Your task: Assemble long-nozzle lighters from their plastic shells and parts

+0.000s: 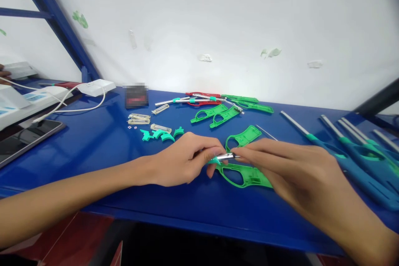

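In the head view, I see the left hand closed round a metal tube with a teal piece on it, above the near green shell on the tabletop. The right hand pinches the tube's slim tip. If the two hands pull out of line, I reckon the tip could bend; should either grip slacken, the tube could drop. The left hand hides much of the tube, and I can't tell whether the tip is a separate part. The dark box is blurred out; the phone runs off the left edge.
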The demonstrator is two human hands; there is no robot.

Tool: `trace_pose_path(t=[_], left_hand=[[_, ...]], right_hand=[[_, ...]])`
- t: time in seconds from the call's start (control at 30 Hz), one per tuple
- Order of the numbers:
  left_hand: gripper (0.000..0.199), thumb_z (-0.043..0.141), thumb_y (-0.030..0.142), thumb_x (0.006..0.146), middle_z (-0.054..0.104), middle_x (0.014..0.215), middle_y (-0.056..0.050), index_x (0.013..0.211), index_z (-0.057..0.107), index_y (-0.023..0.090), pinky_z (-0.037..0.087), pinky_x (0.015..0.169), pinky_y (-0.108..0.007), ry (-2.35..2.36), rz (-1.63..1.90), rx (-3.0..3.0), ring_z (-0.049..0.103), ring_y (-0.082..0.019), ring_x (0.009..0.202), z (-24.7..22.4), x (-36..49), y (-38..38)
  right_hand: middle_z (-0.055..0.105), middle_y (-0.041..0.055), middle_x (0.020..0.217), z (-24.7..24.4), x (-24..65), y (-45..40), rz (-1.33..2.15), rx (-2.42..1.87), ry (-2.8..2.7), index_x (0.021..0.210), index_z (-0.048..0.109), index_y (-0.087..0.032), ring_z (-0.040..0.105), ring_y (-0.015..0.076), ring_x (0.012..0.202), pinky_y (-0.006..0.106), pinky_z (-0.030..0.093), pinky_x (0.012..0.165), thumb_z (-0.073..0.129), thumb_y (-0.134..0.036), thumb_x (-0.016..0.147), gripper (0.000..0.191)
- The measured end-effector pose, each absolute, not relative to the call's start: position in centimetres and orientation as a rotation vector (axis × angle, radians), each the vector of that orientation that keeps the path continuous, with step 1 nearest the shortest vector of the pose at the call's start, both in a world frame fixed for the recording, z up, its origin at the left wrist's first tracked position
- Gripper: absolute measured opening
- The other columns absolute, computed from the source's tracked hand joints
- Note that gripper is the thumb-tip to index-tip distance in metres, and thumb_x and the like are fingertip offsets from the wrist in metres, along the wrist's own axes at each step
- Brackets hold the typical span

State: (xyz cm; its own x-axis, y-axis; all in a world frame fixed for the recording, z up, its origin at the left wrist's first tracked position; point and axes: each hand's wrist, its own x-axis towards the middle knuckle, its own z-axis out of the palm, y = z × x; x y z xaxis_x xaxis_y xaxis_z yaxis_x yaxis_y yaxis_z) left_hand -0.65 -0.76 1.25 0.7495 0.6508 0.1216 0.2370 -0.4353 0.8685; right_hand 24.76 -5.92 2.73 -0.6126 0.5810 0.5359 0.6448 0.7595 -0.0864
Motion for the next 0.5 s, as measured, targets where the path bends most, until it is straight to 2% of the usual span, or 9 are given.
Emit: trace_pose_path(t=[0.23, 0.5], left_hand=[[0.047, 0.057, 0.058, 0.107, 0.064, 0.070, 0.001, 0.095, 0.067, 0.014, 0.036, 0.038, -0.013, 0.596, 0.415, 1.655, 0.049, -0.004, 0.039, 1.97, -0.80, -0.43], [0.044, 0.058, 0.055, 0.108, 0.063, 0.073, 0.002, 0.103, 0.071, 0.013, 0.034, 0.037, -0.010, 0.522, 0.308, 1.527, 0.052, -0.002, 0.040, 1.87, -1.32, 0.13]], right_hand=[[0.080, 0.0009, 0.120, 1.70, 25.30, -6.25, -0.165, -0.953, -2.377, 0.132, 0.068, -0.035, 0.080, 0.0185, 0.093, 0.027, 0.057, 0.067, 0.047, 0.000, 0.094, 0.055], [0.080, -0.0004, 0.117, 2.66, 25.50, -6.47, -0.177, -0.914, -2.423, 0.133, 0.069, -0.036, 0.079, 0.0183, 0.085, 0.028, 0.058, 0.064, 0.050, -0.002, 0.093, 0.056]])
